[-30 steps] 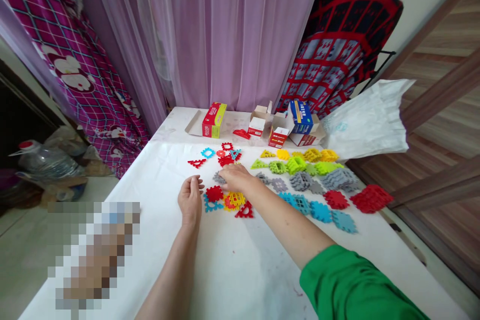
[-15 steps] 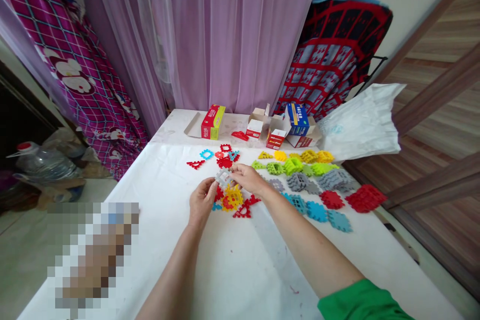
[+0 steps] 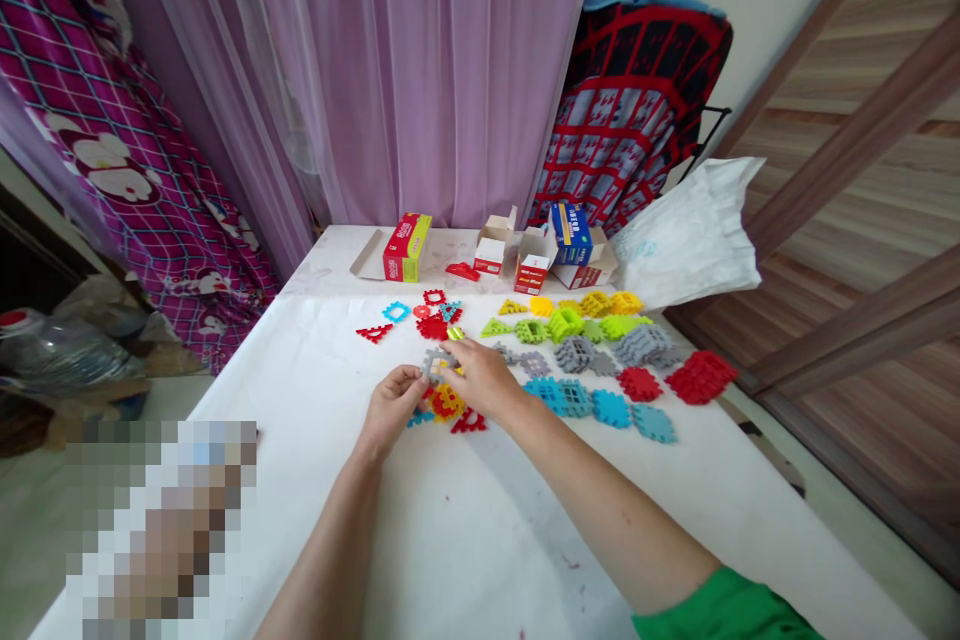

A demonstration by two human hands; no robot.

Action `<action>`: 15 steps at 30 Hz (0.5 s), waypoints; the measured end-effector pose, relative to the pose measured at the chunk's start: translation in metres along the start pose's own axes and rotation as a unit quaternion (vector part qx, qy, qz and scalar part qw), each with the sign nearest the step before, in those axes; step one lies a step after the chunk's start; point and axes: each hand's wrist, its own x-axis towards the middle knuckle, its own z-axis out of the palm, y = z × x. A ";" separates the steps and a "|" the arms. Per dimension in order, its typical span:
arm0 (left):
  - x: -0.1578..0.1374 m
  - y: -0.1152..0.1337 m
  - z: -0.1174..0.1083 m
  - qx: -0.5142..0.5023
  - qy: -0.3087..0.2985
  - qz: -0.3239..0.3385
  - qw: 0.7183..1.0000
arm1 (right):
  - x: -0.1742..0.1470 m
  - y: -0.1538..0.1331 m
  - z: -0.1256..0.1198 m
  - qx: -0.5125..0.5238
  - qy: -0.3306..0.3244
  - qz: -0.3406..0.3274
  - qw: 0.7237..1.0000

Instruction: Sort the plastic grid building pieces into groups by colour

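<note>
My left hand (image 3: 394,405) pinches the left edge of a light grey toothed building piece (image 3: 433,361) with a square opening. Closed fingers of my right hand (image 3: 480,375) meet the same piece on its right side, thumb over its edge. A small lime-green bit (image 3: 455,332) shows at the right fingertips; whether it is held cannot be made out. Beneath the hands lie a yellow piece (image 3: 448,404), a red triangular frame (image 3: 469,421) and some blue, partly covered. Just beyond are red pieces (image 3: 433,325) and a blue square frame (image 3: 396,312).
To the right, building pieces lie in rows by colour: yellow (image 3: 596,304), green (image 3: 565,323), grey (image 3: 575,354), blue (image 3: 611,408) and red (image 3: 701,378). Open cardboard boxes (image 3: 407,247) and a white bag (image 3: 694,235) stand along the far edge of the white-covered table (image 3: 442,540).
The view has shifted slightly, so the scene sits further left. My right hand has come closer over the grey piece, which is lower over the pile. A lime-green bit now shows at the right fingertips.
</note>
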 end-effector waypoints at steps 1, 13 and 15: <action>-0.001 0.001 0.000 0.006 -0.002 -0.001 1.000 | -0.002 -0.002 -0.001 -0.016 -0.010 -0.015 1.000; -0.006 0.006 -0.006 0.082 -0.045 0.027 0.995 | -0.018 0.019 -0.040 -0.150 -0.041 -0.041 0.987; -0.005 0.004 -0.009 0.079 -0.020 0.038 0.996 | -0.025 0.052 -0.074 -0.155 -0.028 -0.021 0.987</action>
